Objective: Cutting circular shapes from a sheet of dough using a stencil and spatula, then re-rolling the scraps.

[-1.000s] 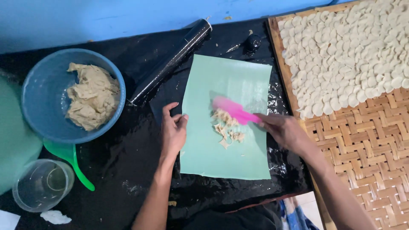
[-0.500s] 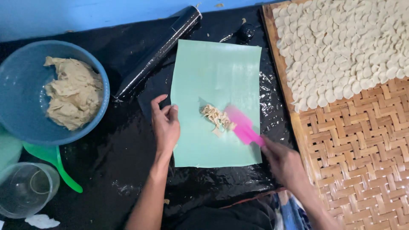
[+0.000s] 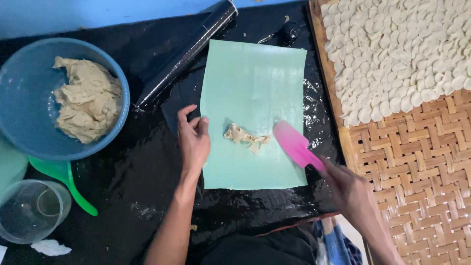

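Observation:
A pale green sheet (image 3: 255,78) lies on a black plastic-covered surface (image 3: 122,206). A small heap of beige dough scraps (image 3: 244,137) rests near the sheet's middle. My left hand (image 3: 194,140) presses flat on the sheet's left edge, fingers apart. My right hand (image 3: 349,189) grips the handle of a pink spatula (image 3: 296,144), whose blade lies on the sheet just right of the scraps.
A blue bowl (image 3: 29,127) holding a lump of dough (image 3: 88,105) sits at the left. A black rolling pin (image 3: 189,51) lies diagonally behind the sheet. A woven tray (image 3: 417,162) carries several white dough discs (image 3: 397,49). A clear cup (image 3: 29,211) and green scoop (image 3: 66,181) stand bottom left.
The pink spatula has swept from over the scraps to their right side. The scraps are gathered into one tighter heap. My left hand stays on the sheet's edge.

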